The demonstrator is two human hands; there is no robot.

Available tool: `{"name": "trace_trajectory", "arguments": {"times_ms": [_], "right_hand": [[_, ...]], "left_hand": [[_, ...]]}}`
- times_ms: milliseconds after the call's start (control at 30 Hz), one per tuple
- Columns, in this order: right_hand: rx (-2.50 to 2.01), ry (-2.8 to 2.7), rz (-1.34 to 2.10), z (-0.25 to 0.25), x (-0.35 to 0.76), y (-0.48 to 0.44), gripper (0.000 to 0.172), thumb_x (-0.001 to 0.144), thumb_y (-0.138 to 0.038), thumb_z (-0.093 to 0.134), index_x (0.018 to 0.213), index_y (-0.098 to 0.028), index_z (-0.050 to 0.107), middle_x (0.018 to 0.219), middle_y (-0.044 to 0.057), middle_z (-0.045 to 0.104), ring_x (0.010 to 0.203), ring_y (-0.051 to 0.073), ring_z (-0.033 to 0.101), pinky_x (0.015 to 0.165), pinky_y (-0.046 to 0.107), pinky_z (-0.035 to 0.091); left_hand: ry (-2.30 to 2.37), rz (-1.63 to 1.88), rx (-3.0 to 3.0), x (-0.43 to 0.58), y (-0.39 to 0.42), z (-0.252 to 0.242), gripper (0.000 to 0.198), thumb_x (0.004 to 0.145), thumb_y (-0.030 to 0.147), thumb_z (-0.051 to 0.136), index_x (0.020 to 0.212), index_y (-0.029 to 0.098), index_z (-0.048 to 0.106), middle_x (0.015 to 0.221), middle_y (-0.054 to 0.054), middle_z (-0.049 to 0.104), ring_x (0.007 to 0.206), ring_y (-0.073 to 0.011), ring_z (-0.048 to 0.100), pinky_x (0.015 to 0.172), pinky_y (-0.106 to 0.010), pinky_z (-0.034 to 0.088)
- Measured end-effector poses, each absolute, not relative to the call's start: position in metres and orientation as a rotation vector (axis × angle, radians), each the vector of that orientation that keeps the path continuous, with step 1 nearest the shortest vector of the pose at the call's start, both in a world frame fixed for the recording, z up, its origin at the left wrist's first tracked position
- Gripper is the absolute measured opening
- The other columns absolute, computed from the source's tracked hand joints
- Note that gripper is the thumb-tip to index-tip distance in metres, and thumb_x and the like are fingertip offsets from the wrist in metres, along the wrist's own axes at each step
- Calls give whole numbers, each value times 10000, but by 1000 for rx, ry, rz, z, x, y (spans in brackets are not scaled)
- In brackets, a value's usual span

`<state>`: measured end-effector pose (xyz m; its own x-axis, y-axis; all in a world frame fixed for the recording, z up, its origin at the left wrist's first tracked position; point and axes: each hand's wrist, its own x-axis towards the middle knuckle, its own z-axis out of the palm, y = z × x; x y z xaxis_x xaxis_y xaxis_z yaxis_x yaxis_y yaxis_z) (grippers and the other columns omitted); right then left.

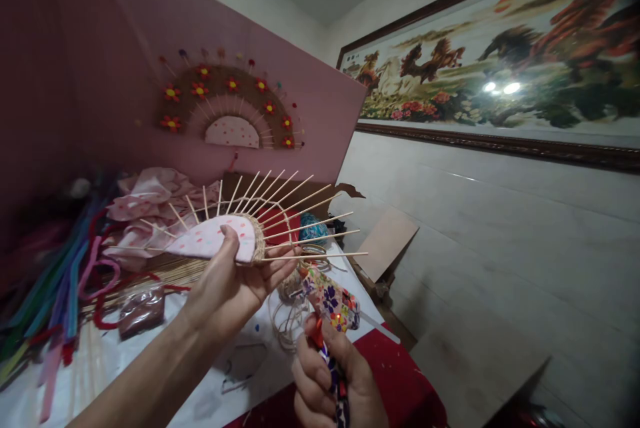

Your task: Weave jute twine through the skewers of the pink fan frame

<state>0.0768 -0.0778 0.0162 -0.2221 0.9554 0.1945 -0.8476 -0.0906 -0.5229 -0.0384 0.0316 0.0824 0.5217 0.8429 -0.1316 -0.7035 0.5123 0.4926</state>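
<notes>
My left hand (235, 281) grips a half-round fan frame, its thumb on the dotted pale-pink fabric panel (210, 239) and its fingers underneath. Thin wooden sticks (300, 219) radiate from the panel's curved edge, which is bound with twine (259, 238). A thin twine arc also crosses the sticks partway out. In my right hand (335, 375) is a flower-patterned hot glue gun (333, 298), with a small light glowing on its body and a finger at the orange trigger. Its nozzle points up and left toward the underside of the frame; contact cannot be made out.
A finished-looking fan decoration with red flowers (231, 85) hangs on the pink board (320, 108) behind. Pipe cleaners (70, 301), crumpled pink fabric (155, 191), a plastic-wrapped brown packet (143, 309) and loose twine (285, 321) lie on the table. A framed horse picture (450, 61) hangs right.
</notes>
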Motion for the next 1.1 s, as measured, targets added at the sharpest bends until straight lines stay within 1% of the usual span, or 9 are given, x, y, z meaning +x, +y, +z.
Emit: {"name": "trace_trajectory", "arguments": {"times_ms": [67, 267, 400, 500, 700, 833, 933, 1100], "right_hand": [[-203, -635, 1661, 16, 73, -75, 191, 789, -369, 629, 871, -197, 608, 500, -85, 455, 333, 17, 223, 271, 96, 292], [-151, -598, 1661, 9, 66, -65, 199, 786, -378, 630, 848, -195, 584, 487, -99, 424, 330, 20, 201, 261, 93, 307], [-130, -576, 1646, 8, 64, -63, 221, 790, -392, 623, 853, -184, 581, 484, -100, 424, 323, 19, 191, 250, 93, 298], [-133, -580, 1634, 9, 62, -64, 238, 783, -399, 631, 850, -177, 578, 482, -103, 422, 320, 16, 180, 245, 90, 291], [-156, -580, 1632, 10, 61, -64, 253, 775, -419, 635, 802, -182, 551, 475, -109, 412, 314, 11, 166, 239, 85, 283], [-131, -584, 1649, 9, 62, -63, 248, 783, -409, 630, 804, -176, 547, 476, -109, 418, 316, 12, 170, 236, 83, 280], [-97, -597, 1648, 9, 62, -63, 240, 798, -407, 614, 802, -178, 543, 482, -109, 420, 316, 10, 168, 239, 80, 284], [-95, -610, 1654, 8, 61, -63, 248, 802, -418, 603, 790, -186, 514, 473, -117, 387, 318, 14, 158, 239, 75, 273]], "left_hand": [[364, 948, 404, -39, 31, 83, 630, 832, 557, 333, 1093, 7, 496, 1007, -317, 617, 958, -348, 628, 742, -408, 551], [369, 963, 414, -39, 27, 85, 550, 843, 542, 329, 963, 51, 546, 959, -282, 652, 889, -312, 661, 731, -356, 553], [386, 968, 409, -39, 26, 85, 531, 842, 533, 345, 976, 61, 548, 951, -274, 657, 887, -317, 661, 711, -374, 558], [365, 931, 397, -39, 26, 85, 572, 837, 548, 333, 1000, 46, 553, 953, -278, 656, 890, -311, 660, 709, -363, 560], [367, 939, 401, -39, 27, 85, 553, 844, 543, 319, 905, 58, 579, 954, -269, 657, 896, -295, 659, 728, -345, 552], [356, 923, 397, -39, 26, 84, 551, 837, 549, 333, 934, 63, 576, 924, -252, 668, 843, -276, 672, 701, -336, 556], [333, 897, 406, -39, 27, 82, 579, 836, 554, 329, 982, 46, 566, 909, -262, 669, 809, -271, 678, 695, -327, 554], [303, 894, 425, -38, 27, 80, 569, 849, 536, 321, 995, 38, 555, 868, -245, 681, 755, -246, 684, 702, -309, 548]]}}
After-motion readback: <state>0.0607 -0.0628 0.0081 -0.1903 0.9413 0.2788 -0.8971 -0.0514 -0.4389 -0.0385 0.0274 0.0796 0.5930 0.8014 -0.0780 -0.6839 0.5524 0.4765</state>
